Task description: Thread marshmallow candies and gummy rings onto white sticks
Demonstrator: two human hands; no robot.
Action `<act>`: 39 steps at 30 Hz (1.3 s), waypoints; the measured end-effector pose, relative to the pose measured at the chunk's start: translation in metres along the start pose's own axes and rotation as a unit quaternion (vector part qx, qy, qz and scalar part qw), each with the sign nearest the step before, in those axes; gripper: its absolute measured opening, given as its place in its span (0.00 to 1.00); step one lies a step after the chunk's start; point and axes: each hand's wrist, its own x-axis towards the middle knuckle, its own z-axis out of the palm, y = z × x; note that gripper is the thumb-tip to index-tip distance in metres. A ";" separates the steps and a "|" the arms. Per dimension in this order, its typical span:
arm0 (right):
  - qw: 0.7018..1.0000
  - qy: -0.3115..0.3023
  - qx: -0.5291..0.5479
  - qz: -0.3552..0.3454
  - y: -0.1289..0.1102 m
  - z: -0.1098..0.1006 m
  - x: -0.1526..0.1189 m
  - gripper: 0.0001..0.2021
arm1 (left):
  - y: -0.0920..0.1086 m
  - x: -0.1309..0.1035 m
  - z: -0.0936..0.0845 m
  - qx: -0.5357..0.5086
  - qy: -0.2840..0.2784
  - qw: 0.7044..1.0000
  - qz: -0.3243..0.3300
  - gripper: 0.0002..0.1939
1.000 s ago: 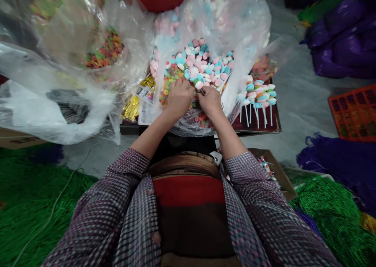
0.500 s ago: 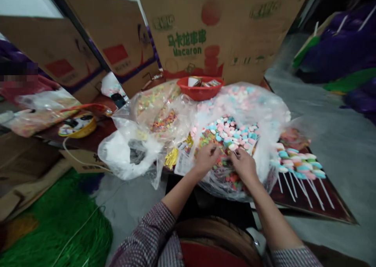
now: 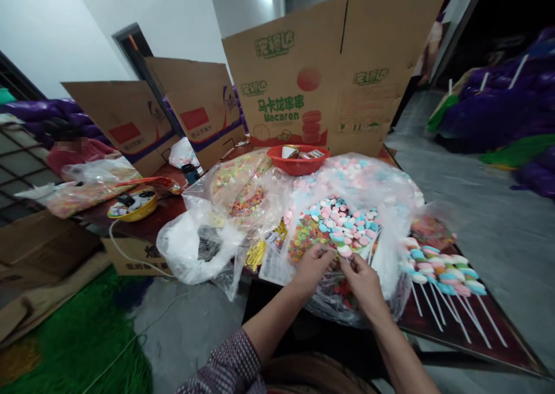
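My left hand (image 3: 315,266) is closed, thumb against fingers, over the ring-shaped candies (image 3: 307,235). Its grip hides whatever small thing it holds. Close beside it, my right hand (image 3: 361,275) is pinched too, with pink and white candy at its fingertips; I cannot make out exactly what it grips. Just beyond both hands lie loose pink, white and blue candies (image 3: 342,215) in an open clear plastic bag (image 3: 390,209). Finished-looking candy skewers (image 3: 446,272) with white sticks lie in a group on the dark red tabletop (image 3: 498,330) at the right.
A red bowl (image 3: 297,162) with small packets stands behind the bags. Tall cardboard (image 3: 329,93) rises behind it. At left are a white plastic bag (image 3: 182,249), yellow bowl (image 3: 134,206) and a seated person (image 3: 78,154). Another person stands at the back right.
The view has tilted up, showing more wall and the cardboard's top edge. My hands have drawn closer together, and candy now shows at the right fingertips.
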 end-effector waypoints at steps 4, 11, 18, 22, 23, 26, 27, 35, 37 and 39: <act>0.999 0.027 0.035 0.025 0.000 0.001 -0.004 0.23 | -0.006 0.001 0.004 -0.028 0.012 0.999 -0.021 0.10; 0.999 0.000 0.006 0.042 0.012 0.001 0.004 0.28 | -0.001 -0.006 0.006 -0.034 0.015 0.999 -0.032 0.07; 0.998 -0.017 -0.064 -0.023 -0.005 0.000 -0.011 0.18 | 0.011 -0.018 -0.007 -0.063 -0.031 0.992 -0.105 0.10; 0.994 -0.013 -0.060 -0.095 -0.015 0.003 -0.014 0.15 | 0.012 -0.013 -0.010 -0.130 -0.046 0.982 -0.129 0.08; 0.995 -0.007 -0.051 -0.089 -0.016 0.001 -0.016 0.15 | 0.013 -0.011 -0.011 -0.150 -0.040 0.980 -0.126 0.08; 0.999 -0.043 -0.009 -0.024 -0.019 -0.010 -0.030 0.16 | 0.021 -0.007 -0.014 -0.187 -0.022 0.974 -0.126 0.08; 0.998 -0.065 0.002 0.000 -0.019 -0.014 -0.037 0.16 | 0.023 -0.005 -0.016 -0.193 -0.018 0.973 -0.121 0.08; 0.991 -0.118 -0.054 0.021 -0.013 -0.026 -0.069 0.18 | 0.029 0.000 -0.018 -0.189 -0.009 0.979 -0.071 0.09; 0.992 -0.110 -0.062 0.020 -0.014 -0.025 -0.069 0.18 | 0.031 -0.001 -0.016 -0.176 0.001 0.982 -0.070 0.09; 0.991 -0.112 -0.067 0.020 -0.016 -0.026 -0.069 0.18 | 0.033 0.000 -0.015 -0.161 0.010 0.985 -0.067 0.08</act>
